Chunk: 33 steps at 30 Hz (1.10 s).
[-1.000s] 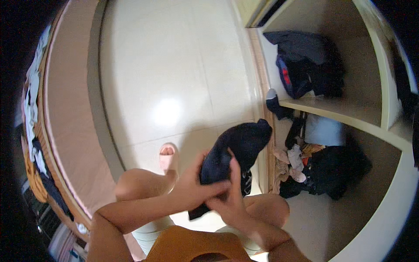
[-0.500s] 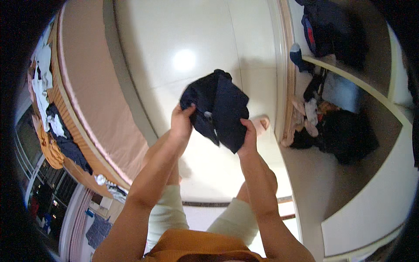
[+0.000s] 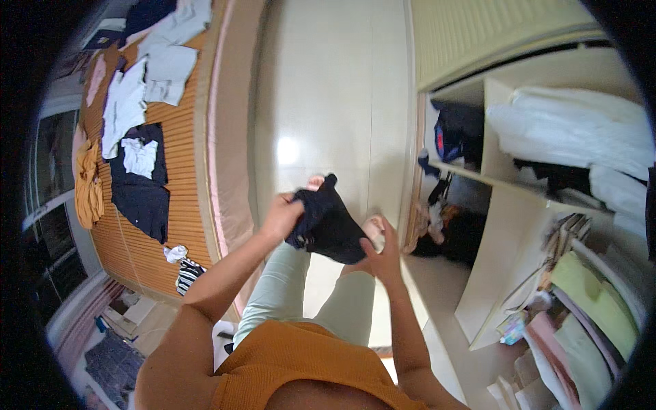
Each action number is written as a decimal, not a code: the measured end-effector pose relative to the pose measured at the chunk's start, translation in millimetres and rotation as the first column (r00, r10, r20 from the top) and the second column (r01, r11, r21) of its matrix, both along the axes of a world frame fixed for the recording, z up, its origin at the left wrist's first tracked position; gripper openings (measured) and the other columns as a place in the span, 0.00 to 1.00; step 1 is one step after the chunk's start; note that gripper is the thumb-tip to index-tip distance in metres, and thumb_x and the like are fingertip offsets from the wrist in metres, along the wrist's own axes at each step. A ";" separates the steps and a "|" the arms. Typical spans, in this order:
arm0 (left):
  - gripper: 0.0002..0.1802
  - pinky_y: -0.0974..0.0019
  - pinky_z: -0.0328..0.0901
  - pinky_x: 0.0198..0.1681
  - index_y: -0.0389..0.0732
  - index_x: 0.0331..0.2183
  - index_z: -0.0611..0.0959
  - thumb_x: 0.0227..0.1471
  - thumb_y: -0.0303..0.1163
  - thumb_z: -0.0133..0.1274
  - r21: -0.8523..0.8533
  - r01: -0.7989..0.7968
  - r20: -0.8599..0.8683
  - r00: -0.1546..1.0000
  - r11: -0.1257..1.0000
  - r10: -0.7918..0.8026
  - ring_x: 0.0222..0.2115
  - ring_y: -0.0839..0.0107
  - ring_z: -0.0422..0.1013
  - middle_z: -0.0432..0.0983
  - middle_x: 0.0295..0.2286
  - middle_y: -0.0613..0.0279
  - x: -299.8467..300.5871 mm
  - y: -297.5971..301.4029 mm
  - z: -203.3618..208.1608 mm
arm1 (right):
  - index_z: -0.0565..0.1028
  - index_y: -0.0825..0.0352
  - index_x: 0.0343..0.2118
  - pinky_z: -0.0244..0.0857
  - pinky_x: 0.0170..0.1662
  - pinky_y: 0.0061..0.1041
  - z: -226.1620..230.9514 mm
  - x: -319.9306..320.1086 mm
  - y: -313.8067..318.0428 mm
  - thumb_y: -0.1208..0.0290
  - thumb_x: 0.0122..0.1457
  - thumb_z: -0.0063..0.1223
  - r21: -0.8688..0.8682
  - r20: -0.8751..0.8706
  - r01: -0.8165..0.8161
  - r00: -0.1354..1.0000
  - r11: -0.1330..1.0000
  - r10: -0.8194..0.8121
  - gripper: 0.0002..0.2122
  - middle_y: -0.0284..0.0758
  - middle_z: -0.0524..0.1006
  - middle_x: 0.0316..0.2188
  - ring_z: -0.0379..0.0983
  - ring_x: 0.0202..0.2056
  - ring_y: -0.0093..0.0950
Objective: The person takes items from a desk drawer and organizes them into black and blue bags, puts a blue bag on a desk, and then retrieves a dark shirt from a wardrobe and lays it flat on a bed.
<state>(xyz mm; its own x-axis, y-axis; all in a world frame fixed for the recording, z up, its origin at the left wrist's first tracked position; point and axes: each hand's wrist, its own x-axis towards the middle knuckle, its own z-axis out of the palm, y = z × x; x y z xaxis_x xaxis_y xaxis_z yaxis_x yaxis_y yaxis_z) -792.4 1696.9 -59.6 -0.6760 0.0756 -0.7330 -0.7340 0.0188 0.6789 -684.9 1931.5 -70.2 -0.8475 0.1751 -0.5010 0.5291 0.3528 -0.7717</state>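
A dark, nearly black garment [image 3: 328, 224] is stretched between my two hands in front of my legs. Its exact kind cannot be made out. My left hand [image 3: 281, 217] grips its upper left part, with the fingers closed on the cloth. At the lower right edge, my right hand [image 3: 384, 258] has hold of the cloth by the thumb side, while one finger points away from it. The garment's upper tip sticks up beyond my left hand, and its lower edge hangs over my light green trousers [image 3: 277, 287].
Left is a bed with a slatted brown mat [image 3: 186, 147], holding dark trousers [image 3: 140, 201], a white top [image 3: 124, 102] and an orange garment [image 3: 89, 181]. Right stands an open wardrobe with white bedding [image 3: 567, 126], folded clothes [image 3: 588, 290] and a dark heap [image 3: 454, 239]. Pale floor [image 3: 328, 82] lies between.
The view has shifted, showing more of the bed and wardrobe. The garment is nearer my body and pulled out slantwise, its right end lower. My right hand's fingers are more spread.
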 end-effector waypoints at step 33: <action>0.16 0.67 0.62 0.26 0.30 0.28 0.77 0.43 0.35 0.56 -0.211 -0.441 -0.505 0.813 0.872 0.289 0.21 0.75 0.67 0.73 0.19 0.58 122.8 -105.2 211.4 | 0.65 0.75 0.41 0.62 0.28 0.25 236.4 -51.6 -218.1 0.72 0.49 0.52 0.181 -0.383 -0.902 0.303 0.392 0.873 0.17 0.39 0.67 0.30 0.66 0.25 0.30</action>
<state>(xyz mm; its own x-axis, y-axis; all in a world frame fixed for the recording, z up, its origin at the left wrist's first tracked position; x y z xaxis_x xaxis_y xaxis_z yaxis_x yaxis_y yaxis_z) -669.6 1591.7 151.8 -0.8614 -0.4183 -0.2881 -0.3475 0.0717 0.9349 -736.6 1713.4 166.3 -0.5692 -0.8163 -0.0978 -0.3959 0.3764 -0.8376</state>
